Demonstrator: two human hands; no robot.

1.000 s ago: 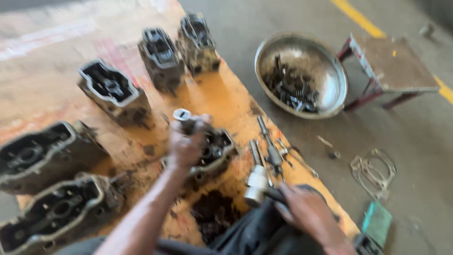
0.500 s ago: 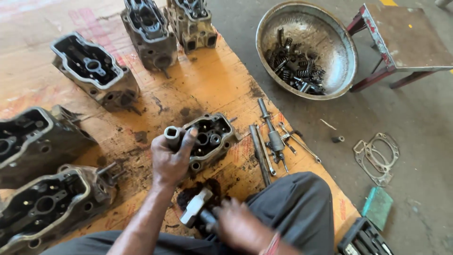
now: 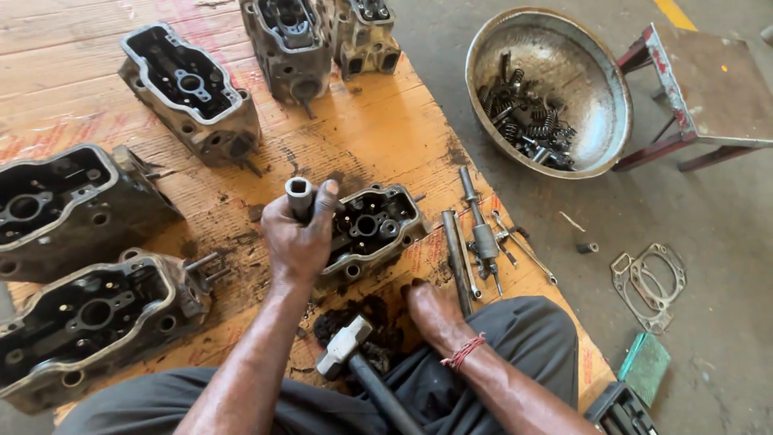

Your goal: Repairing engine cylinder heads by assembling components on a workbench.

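Hands worked apart: left hand (image 3: 296,240) clenched a steel tube (image 3: 299,196) upright over the cylinder head (image 3: 372,228) (steadying it), right hand (image 3: 432,310) rested empty by the hammer (image 3: 345,345).

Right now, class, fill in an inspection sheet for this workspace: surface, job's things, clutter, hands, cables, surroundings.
Surface: orange wooden board, oil-stained, black debris near the knees.
Job's things: small cylinder head; metal tube upright on it; hammer lying by the lap.
Clutter: five more cylinder heads; long tools beside the small head.
Hands: left hand grips the tube; right hand rests on the board, holding nothing.
Cables: nothing seen.
Surroundings: metal bowl of springs, stool, gaskets on concrete.
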